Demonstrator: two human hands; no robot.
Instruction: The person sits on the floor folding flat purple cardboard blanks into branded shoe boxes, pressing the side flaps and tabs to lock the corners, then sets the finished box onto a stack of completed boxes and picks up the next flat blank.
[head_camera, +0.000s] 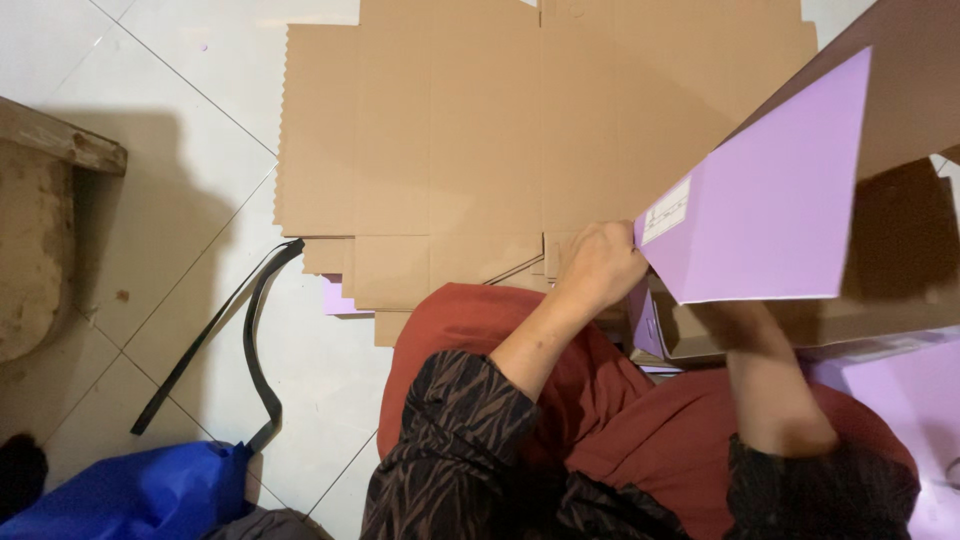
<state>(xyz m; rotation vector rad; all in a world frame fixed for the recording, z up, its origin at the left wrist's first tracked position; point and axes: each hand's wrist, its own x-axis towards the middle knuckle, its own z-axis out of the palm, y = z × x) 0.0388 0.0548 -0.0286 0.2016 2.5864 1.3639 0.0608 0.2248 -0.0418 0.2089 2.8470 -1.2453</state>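
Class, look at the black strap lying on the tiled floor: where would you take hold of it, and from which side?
Grip the black strap at its upper end by the flat cardboard stack, coming from above. It lies flat and thin on the tile floor, so a pinch suits it, and that end is free, while its lower bend meets the blue bag.

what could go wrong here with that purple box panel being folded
The left hand grips the purple cardboard box panel at one corner only, so the sheet might crease or tear there. The right hand is largely hidden under the panel, so its hold cannot be judged. The black strap lying loose on the white tiled floor could snag a foot.
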